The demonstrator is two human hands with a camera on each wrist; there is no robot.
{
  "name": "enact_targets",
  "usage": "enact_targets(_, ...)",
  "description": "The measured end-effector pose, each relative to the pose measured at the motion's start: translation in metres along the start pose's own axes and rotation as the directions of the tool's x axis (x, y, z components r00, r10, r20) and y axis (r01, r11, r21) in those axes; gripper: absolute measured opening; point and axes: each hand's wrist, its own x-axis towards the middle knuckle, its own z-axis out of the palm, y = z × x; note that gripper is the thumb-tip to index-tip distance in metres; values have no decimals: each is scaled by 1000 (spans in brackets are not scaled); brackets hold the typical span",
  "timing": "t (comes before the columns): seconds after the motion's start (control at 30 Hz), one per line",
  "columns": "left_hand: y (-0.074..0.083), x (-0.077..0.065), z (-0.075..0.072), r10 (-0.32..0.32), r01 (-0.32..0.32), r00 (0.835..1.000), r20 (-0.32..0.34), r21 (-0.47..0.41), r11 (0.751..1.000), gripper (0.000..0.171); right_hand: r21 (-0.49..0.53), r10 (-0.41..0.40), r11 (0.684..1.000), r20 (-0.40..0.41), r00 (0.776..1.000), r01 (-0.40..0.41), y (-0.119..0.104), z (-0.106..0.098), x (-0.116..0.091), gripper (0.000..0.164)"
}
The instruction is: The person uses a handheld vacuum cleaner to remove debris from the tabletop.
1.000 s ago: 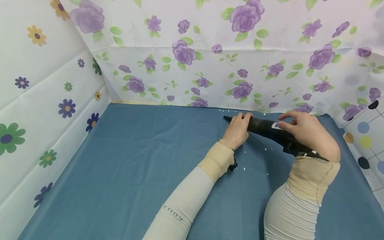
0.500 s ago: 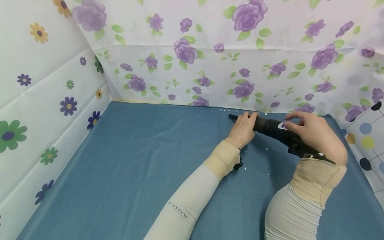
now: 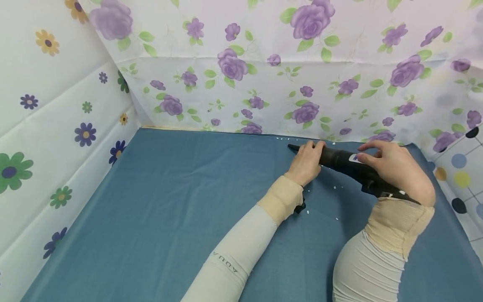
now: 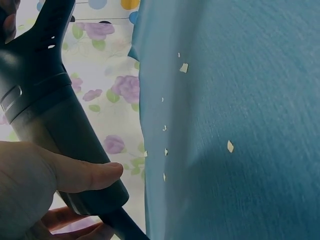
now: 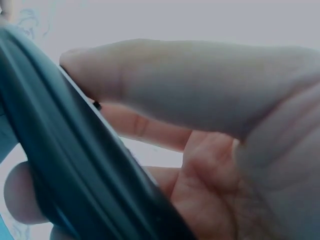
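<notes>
A black handheld vacuum cleaner (image 3: 341,162) lies slanted over the blue cloth, its narrow nozzle (image 3: 293,147) pointing left, close to the back edge. My left hand (image 3: 306,161) grips its front end just behind the nozzle; in the left wrist view the thumb (image 4: 92,175) crosses the dark barrel with fingers underneath. At the rear, my right hand (image 3: 401,170) holds the handle (image 5: 85,145), thumb on one side and a fingertip showing on the other. Small pale scraps (image 4: 230,146) are scattered on the cloth beside the vacuum. The palm side of the left hand is partly hidden.
Blue cloth (image 3: 151,201) covers the surface. A white sheet with purple flowers (image 3: 211,84) rises along the back edge, another flowered sheet (image 3: 56,138) stands at left, and a dotted one (image 3: 462,180) at right. A few scraps (image 3: 281,138) lie by the back edge.
Both hands have moved slightly to the right with the vacuum cleaner, mostly in the first half second. Both keep the same hold, and the view has shifted a little.
</notes>
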Motion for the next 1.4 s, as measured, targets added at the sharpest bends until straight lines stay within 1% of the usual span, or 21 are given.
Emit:
enact_targets(0.1, -1, 3, 0, 9, -9, 1000, -3, 2, 1000, 56, 4, -3, 1000, -7, 1000, 3, -1, 1, 1, 46)
enact_targets(0.27, -3, 8, -5, 22, -22, 1000, -15, 13, 1000, 53, 0, -4, 1000, -17, 1000, 4, -3, 3, 5, 44)
enact_targets(0.53, -5, 12, -6, 5, -5, 1000, 6, 10, 1000, 51, 10, -5, 1000, -5, 1000, 5, -7, 5, 7, 41)
enact_targets(0.73, -9, 16, -6, 9, -9, 1000, -3, -8, 1000, 52, 10, -24, 1000, 1, 1000, 24, -6, 7, 10, 41)
enact_targets(0.87, -12, 19, -5, 5, -5, 1000, 2, -19, 1000, 52, 16, -28, 999, 8, 1000, 28, -7, 8, 13, 41)
enact_targets(1.23, -17, 20, -6, 18, -18, 1000, -21, -27, 999, 53, 25, -28, 999, 25, 999, 27, -11, 10, 18, 41)
enact_targets(1.4, -19, 21, -5, 18, -19, 1000, -12, -15, 1000, 53, 23, -28, 999, 18, 999, 28, -11, 11, 19, 39)
